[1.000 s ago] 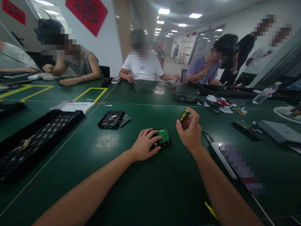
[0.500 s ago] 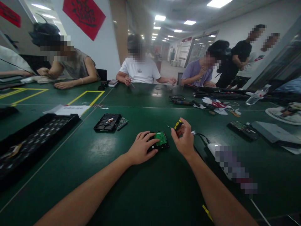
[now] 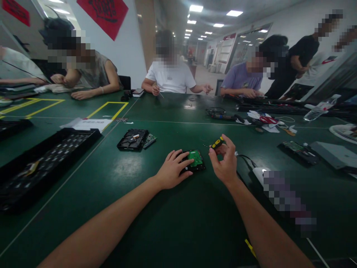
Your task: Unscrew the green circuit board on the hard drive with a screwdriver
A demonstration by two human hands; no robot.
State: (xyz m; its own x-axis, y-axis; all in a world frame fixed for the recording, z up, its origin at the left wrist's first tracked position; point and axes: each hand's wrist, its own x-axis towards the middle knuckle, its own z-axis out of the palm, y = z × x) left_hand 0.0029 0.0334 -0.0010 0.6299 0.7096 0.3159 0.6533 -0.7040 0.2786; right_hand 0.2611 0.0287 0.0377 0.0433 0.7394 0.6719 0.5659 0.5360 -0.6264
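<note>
A hard drive [image 3: 195, 158] lies on the green table with its green circuit board facing up. My left hand [image 3: 173, 170] holds it from the left, fingers spread over the board and thumb along the near edge. Between the thumb and fingers of my right hand [image 3: 226, 160] is a screwdriver [image 3: 216, 143] with a black and yellow handle, raised just right of the drive. Several tiny bits, which look like screws [image 3: 205, 145], show near the screwdriver's left end. Its tip is too small to make out.
A black drive casing [image 3: 132, 140] and a loose circuit board [image 3: 150, 141] lie at the back left. A long black tray [image 3: 47, 167] stands on the left. To the right are a cabled power strip [image 3: 260, 172] and another drive [image 3: 298, 153]. Several people sit across the table.
The whole view has shifted slightly right and up with my head. Both hands keep their holds. The person in purple has lowered a hand from the face to the table.
</note>
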